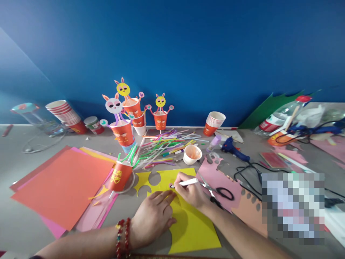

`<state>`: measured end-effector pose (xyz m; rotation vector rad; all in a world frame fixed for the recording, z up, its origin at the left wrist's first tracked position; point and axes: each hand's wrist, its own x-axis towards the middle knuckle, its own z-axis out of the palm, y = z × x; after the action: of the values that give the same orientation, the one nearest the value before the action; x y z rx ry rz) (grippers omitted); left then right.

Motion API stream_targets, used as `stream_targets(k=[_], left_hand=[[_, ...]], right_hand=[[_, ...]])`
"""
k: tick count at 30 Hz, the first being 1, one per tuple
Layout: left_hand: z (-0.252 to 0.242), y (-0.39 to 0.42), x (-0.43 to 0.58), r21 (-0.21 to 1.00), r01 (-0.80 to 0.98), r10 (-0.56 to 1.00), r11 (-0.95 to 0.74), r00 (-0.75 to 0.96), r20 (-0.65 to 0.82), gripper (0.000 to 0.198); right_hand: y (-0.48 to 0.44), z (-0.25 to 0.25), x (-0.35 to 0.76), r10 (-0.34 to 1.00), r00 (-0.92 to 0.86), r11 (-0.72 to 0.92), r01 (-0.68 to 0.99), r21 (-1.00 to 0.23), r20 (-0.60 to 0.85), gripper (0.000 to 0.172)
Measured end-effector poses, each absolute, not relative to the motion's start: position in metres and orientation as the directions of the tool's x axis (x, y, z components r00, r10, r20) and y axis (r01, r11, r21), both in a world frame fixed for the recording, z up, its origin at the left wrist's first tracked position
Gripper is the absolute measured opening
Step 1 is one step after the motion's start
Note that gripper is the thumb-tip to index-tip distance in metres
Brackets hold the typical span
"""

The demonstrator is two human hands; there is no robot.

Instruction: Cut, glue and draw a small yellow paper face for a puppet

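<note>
A sheet of yellow paper [192, 230] with round holes cut along its upper left lies in front of me. My left hand [155, 217], with red bead bracelets at the wrist, rests flat on its left part, fingers stretched out. My right hand [190, 190] is closed around a white marker [188, 182]. The marker's dark tip points left at a small pinkish piece [170, 185] on the yellow paper, near my left fingertips; whether it touches is too small to tell. Black-handled scissors [225, 193] lie just right of my right hand, on pink paper [210, 172].
An orange paper cup [121, 176] with green straws stands left of the yellow paper, beside orange sheets [70, 183]. Behind are several cup figures [160, 118], loose pipe cleaners [167, 144] and a small white cup [192, 154]. A blue glue gun [234, 149] and black cable lie right.
</note>
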<state>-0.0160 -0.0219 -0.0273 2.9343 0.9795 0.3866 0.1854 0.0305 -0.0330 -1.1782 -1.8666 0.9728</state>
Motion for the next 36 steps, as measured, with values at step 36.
stream_targets(k=[36], left_hand=[[-0.0291,-0.0217,-0.0156,0.108,0.592,0.6,-0.799,0.769,0.22,0.029]], right_hand=[[0.0299,-0.0293,0.186,0.927,-0.343,0.282,0.372,-0.884,0.151,0.017]])
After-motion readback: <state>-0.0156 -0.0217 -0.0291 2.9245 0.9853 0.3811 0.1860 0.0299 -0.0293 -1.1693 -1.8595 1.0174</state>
